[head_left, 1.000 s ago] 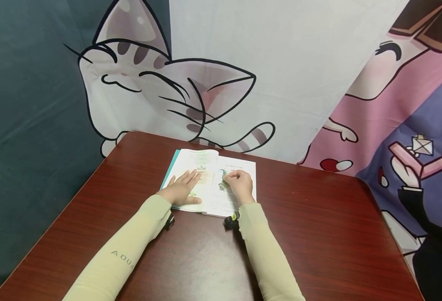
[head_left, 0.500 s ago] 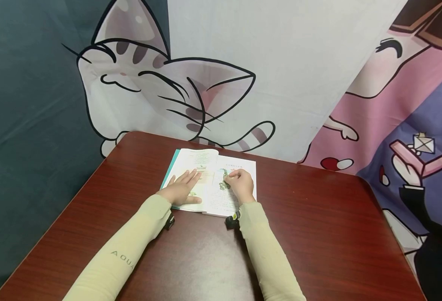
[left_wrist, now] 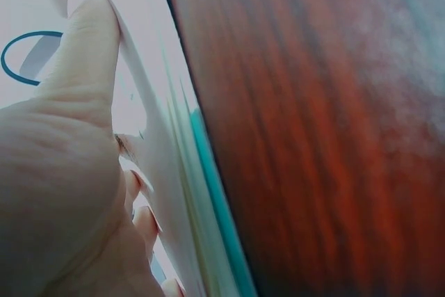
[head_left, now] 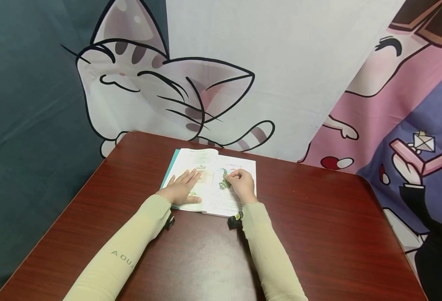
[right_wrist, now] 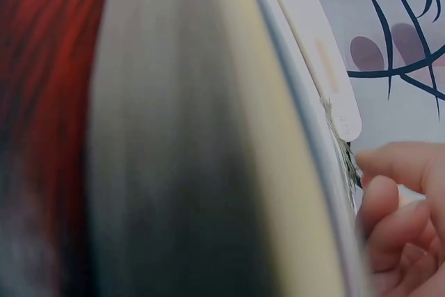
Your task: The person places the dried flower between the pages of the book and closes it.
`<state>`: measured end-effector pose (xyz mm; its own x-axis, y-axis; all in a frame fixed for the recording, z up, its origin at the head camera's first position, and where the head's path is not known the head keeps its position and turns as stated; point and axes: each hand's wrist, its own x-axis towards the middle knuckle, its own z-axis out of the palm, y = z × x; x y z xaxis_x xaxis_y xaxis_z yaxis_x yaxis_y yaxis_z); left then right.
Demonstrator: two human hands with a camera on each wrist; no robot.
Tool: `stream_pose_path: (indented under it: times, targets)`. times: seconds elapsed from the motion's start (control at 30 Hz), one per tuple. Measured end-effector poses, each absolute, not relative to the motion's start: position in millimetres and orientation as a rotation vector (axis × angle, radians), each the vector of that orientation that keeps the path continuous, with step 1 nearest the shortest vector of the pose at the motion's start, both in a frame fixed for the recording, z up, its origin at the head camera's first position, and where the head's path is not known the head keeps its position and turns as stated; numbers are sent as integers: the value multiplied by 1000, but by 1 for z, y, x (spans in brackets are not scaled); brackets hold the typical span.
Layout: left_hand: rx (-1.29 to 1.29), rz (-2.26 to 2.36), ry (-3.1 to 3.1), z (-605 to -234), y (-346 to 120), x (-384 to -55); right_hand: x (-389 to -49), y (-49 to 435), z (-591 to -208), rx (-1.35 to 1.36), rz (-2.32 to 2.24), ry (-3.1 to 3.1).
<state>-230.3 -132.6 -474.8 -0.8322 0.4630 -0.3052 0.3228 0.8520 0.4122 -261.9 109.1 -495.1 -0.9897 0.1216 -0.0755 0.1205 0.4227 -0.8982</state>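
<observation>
An open book [head_left: 193, 158] with a teal cover edge lies on the table, its left page curving up towards the spine. My left hand [head_left: 180, 192] rests flat on the left page, fingers spread. In the left wrist view, the thumb [left_wrist: 87, 53] stretches along the paper. Over the right page is my right hand [head_left: 242, 184], its fingers curled and its thumb and index finger close together. Their tips are at a green leafy shape [head_left: 224, 180]; whether it is printed or lies on the paper, I cannot tell. No held object shows between these fingertips.
The dark red wooden table [head_left: 318, 225] extends on all sides of the book. Behind it hangs a cloth backdrop [head_left: 300, 71] with a cartoon cat and other drawings. A black camera mount [head_left: 235, 220] sits at the right wrist.
My right hand has shifted slightly to the right, its wrist most, and a little more of the green shape shows. My left hand and the book stay put.
</observation>
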Motion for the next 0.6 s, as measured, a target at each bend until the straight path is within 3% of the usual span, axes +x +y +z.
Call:
stream_pose_path:
  times: [0.3,0.6]
  targets:
    - [565,482,2637,-481,-134,-231,-255,118,-496,-84,1823,-2635]
    - [601,506,2618,-476,-135,-232,-236,117,-485,182,1641,-2800]
